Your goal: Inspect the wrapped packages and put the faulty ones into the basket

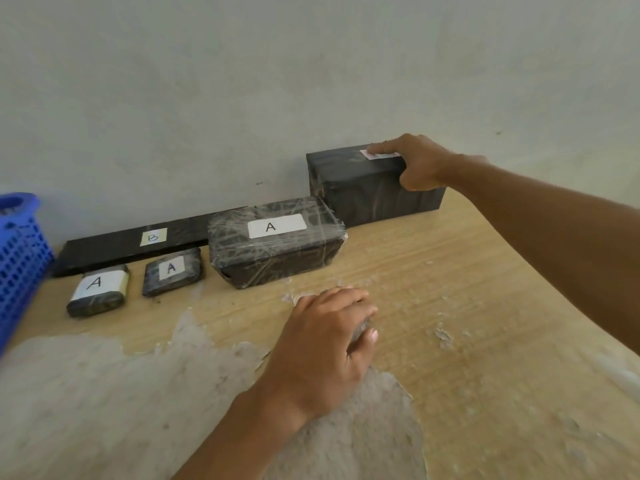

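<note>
Our hands are spread apart over the bench (450, 271): our right hand (420, 164) reaches to the far right and grips the top near corner of the tall black package (367, 195) that stands against the wall (311, 81), forefinger lying across its pale label (379, 154) and thumb pressed on the front face; our left hand (329, 334) sits nearer to us, fingers curled over a small dark object (362, 329), mostly hidden, so we cannot tell what it is. Just left of the tall package, touching or nearly so, lies the film-wrapped package marked A (277, 244), between our two hands in depth. Further left are two small wrapped packages, each marked A, one (172, 271) beside the other (98, 289), and behind them a long flat black package marked B (138, 240) runs along the wall. At the left edge stands the blue perforated basket (17, 258), well apart from both hands. Patches of the bench's wood veneer have peeled away in front of us.
</note>
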